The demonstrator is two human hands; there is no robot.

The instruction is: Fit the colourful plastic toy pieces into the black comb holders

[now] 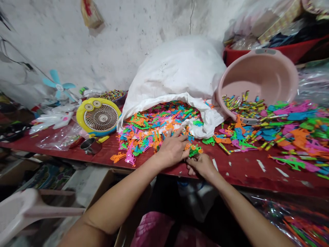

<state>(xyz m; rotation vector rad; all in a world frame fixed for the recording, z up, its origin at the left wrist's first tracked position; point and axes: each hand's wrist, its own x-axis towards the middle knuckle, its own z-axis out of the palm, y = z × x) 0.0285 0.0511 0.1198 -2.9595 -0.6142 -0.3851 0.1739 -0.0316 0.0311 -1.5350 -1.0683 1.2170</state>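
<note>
My left hand lies palm down at the front edge of a heap of small colourful plastic toy pieces, its fingers stretched out and apart. The heap spills from the mouth of a large white sack. Close beside it, my right hand is closed, the fingers curled and pinched together near the table's front edge. A green plastic piece with orange round parts shows between the two hands, touching or nearly touching the right fingers. What the right fingertips pinch is hidden.
A pink basin lies tipped, with small yellow printed tubes in it. More plastic pieces and tubes are piled at right. A yellow fan and a metal cup stand left on the red table.
</note>
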